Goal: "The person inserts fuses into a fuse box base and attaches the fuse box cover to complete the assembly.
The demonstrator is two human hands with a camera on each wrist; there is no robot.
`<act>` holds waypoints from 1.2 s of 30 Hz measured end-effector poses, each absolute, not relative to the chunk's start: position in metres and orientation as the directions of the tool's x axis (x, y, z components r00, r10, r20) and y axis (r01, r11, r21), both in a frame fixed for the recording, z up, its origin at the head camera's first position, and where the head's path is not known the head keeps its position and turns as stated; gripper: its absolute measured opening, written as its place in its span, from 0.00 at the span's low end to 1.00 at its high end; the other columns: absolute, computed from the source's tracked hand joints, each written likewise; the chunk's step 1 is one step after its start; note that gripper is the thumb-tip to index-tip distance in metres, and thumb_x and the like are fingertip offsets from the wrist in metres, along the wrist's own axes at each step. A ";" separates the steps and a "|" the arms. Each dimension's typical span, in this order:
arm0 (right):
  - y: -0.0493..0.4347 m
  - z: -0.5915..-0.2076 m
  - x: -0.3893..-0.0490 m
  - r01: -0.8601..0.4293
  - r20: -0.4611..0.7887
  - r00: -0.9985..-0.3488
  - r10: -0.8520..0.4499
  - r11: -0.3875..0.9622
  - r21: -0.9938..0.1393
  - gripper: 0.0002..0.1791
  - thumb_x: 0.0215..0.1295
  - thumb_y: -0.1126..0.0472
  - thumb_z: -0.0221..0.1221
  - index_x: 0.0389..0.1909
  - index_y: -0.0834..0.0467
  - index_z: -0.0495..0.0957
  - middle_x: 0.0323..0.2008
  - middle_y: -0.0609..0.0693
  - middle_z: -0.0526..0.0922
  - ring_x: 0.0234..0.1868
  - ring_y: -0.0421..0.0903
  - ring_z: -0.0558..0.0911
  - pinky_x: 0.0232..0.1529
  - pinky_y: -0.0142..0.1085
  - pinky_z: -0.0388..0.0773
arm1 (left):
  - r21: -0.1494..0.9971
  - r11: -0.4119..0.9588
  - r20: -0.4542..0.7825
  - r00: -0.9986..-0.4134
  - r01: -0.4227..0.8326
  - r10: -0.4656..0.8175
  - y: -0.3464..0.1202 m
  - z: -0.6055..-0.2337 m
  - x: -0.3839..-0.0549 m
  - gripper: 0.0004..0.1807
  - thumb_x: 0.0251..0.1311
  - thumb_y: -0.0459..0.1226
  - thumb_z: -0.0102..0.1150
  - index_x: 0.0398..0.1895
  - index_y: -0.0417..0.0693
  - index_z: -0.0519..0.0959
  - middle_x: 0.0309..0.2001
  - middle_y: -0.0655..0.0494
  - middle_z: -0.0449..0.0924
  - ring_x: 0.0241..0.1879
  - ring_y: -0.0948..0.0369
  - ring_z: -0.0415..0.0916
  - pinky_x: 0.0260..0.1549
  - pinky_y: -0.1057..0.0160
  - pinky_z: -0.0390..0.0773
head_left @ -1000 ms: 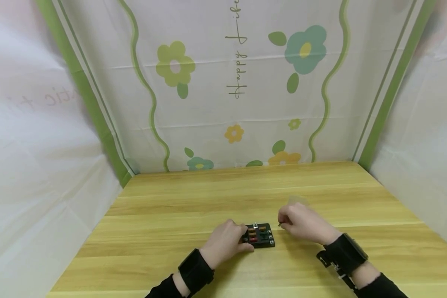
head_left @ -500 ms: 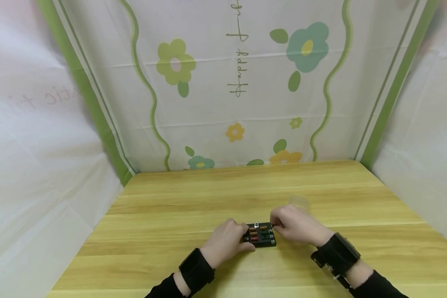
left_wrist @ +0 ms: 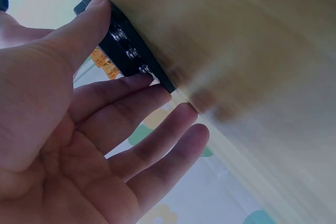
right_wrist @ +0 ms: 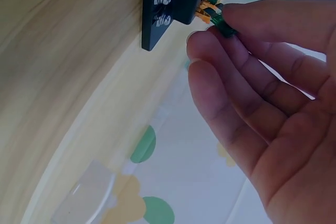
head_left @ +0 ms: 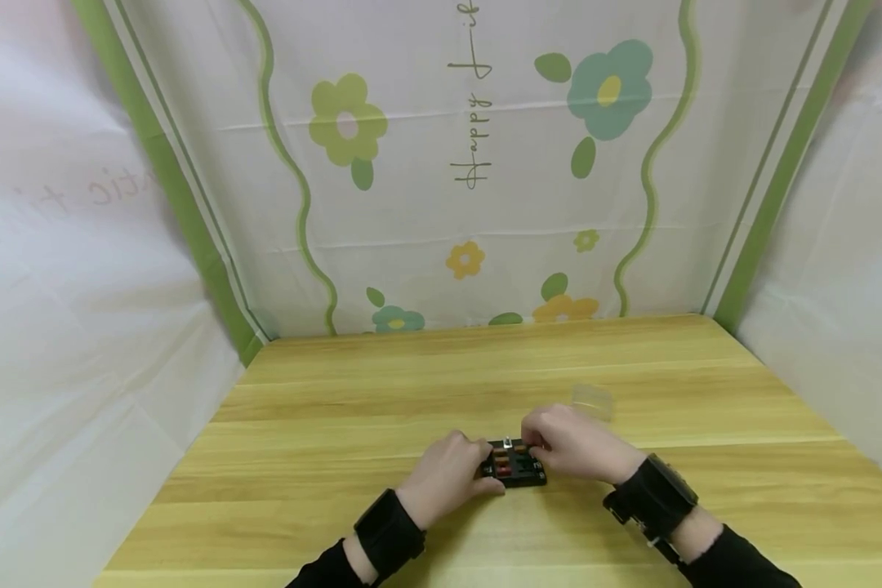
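A black fuse block (head_left: 518,480) lies on the table between both hands, with red, orange and green blade fuses in its rows. My left hand (head_left: 443,475) grips its left end, thumb on the near side and fingers at the far side. The left wrist view shows screw terminals along the edge of the block (left_wrist: 136,38) and orange fuses (left_wrist: 105,64). At the block's right part, my right hand (head_left: 575,441) pinches a green blade fuse (right_wrist: 224,25) between thumb and finger. That fuse sits close beside an orange fuse (right_wrist: 202,15) at the block's end.
Behind the right hand, a clear plastic cover (head_left: 593,400) lies on the wooden table (head_left: 382,384). White cloth with printed flowers (head_left: 412,204) rises along the back edge, and pale cloth (head_left: 81,367) hangs at the sides.
My right hand has moved left from beside the fuse block to over its right end, carrying the small fuse. The left hand keeps its grip in place.
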State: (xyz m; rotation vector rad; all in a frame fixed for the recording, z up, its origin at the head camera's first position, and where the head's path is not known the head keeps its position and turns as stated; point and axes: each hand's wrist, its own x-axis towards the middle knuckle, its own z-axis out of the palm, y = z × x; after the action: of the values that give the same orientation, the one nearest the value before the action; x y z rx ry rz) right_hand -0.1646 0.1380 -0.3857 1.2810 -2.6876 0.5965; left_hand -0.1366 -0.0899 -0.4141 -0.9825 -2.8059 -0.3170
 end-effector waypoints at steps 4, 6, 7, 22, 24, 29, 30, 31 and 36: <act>0.136 -0.387 -0.165 -0.782 0.269 -0.620 -0.737 0.551 -0.293 0.13 0.55 0.72 0.65 0.24 0.51 0.76 0.24 0.37 0.72 0.23 0.33 0.69 0.24 0.30 0.70 | 0.145 0.764 0.209 -0.774 0.629 0.597 -0.090 -0.414 -0.137 0.20 0.53 0.56 0.69 0.31 0.50 0.81 0.23 0.63 0.74 0.24 0.68 0.66 0.25 0.70 0.67; 0.136 -0.388 -0.165 -0.789 0.274 -0.611 -0.743 0.544 -0.286 0.12 0.55 0.72 0.65 0.24 0.51 0.77 0.24 0.36 0.73 0.23 0.33 0.69 0.25 0.30 0.70 | 0.146 0.764 0.209 -0.774 0.628 0.597 -0.090 -0.414 -0.137 0.20 0.53 0.56 0.69 0.32 0.50 0.81 0.24 0.63 0.75 0.25 0.67 0.67 0.25 0.70 0.68; 0.135 -0.388 -0.165 -0.792 0.276 -0.608 -0.745 0.540 -0.285 0.12 0.55 0.72 0.65 0.25 0.51 0.77 0.25 0.36 0.74 0.24 0.33 0.69 0.26 0.30 0.70 | 0.146 0.764 0.209 -0.775 0.628 0.597 -0.090 -0.414 -0.137 0.20 0.53 0.56 0.70 0.32 0.50 0.81 0.24 0.63 0.75 0.25 0.67 0.67 0.25 0.70 0.68; 0.132 -0.384 -0.161 -0.790 0.277 -0.610 -0.742 0.544 -0.283 0.12 0.56 0.70 0.67 0.25 0.50 0.77 0.26 0.37 0.75 0.25 0.33 0.70 0.26 0.30 0.71 | 0.141 0.760 0.218 -0.769 0.634 0.601 -0.090 -0.413 -0.137 0.19 0.53 0.55 0.70 0.31 0.50 0.81 0.23 0.63 0.74 0.25 0.67 0.66 0.24 0.71 0.67; 0.132 -0.383 -0.161 -0.789 0.274 -0.610 -0.743 0.542 -0.288 0.12 0.56 0.70 0.67 0.25 0.50 0.77 0.26 0.36 0.74 0.26 0.33 0.70 0.26 0.30 0.71 | 0.140 0.760 0.216 -0.769 0.634 0.602 -0.090 -0.413 -0.137 0.19 0.53 0.55 0.70 0.31 0.50 0.81 0.23 0.63 0.74 0.25 0.67 0.66 0.24 0.71 0.66; 0.131 -0.384 -0.161 -0.793 0.275 -0.604 -0.748 0.532 -0.296 0.12 0.56 0.70 0.67 0.25 0.50 0.77 0.26 0.36 0.74 0.25 0.33 0.70 0.26 0.30 0.71 | 0.139 0.761 0.211 -0.770 0.633 0.602 -0.090 -0.413 -0.137 0.19 0.53 0.55 0.70 0.31 0.50 0.81 0.23 0.63 0.74 0.25 0.67 0.66 0.24 0.71 0.67; 0.131 -0.384 -0.161 -0.795 0.275 -0.602 -0.749 0.530 -0.295 0.12 0.56 0.70 0.67 0.25 0.50 0.77 0.26 0.36 0.73 0.25 0.33 0.70 0.26 0.29 0.71 | 0.141 0.762 0.211 -0.771 0.633 0.601 -0.090 -0.413 -0.137 0.19 0.53 0.55 0.70 0.31 0.50 0.81 0.23 0.63 0.74 0.25 0.67 0.66 0.24 0.71 0.67; 0.131 -0.384 -0.161 -0.796 0.276 -0.601 -0.750 0.529 -0.296 0.13 0.56 0.71 0.67 0.24 0.50 0.77 0.26 0.36 0.73 0.25 0.33 0.70 0.26 0.29 0.70 | 0.142 0.762 0.211 -0.771 0.632 0.601 -0.090 -0.413 -0.137 0.19 0.53 0.55 0.70 0.31 0.50 0.81 0.23 0.63 0.74 0.25 0.67 0.66 0.24 0.71 0.67; 0.131 -0.384 -0.160 -0.804 0.277 -0.590 -0.758 0.522 -0.284 0.15 0.54 0.72 0.66 0.23 0.49 0.75 0.25 0.36 0.72 0.24 0.33 0.69 0.25 0.29 0.69 | 0.139 0.761 0.216 -0.769 0.633 0.601 -0.090 -0.414 -0.137 0.19 0.53 0.55 0.70 0.31 0.50 0.81 0.24 0.64 0.75 0.25 0.67 0.67 0.24 0.71 0.67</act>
State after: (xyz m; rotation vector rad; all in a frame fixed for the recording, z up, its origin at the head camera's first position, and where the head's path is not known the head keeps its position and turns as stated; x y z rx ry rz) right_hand -0.1596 0.1306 -0.3837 1.3588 -2.6359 0.5859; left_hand -0.1374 -0.0901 -0.4145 -0.9874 -2.7973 -0.3063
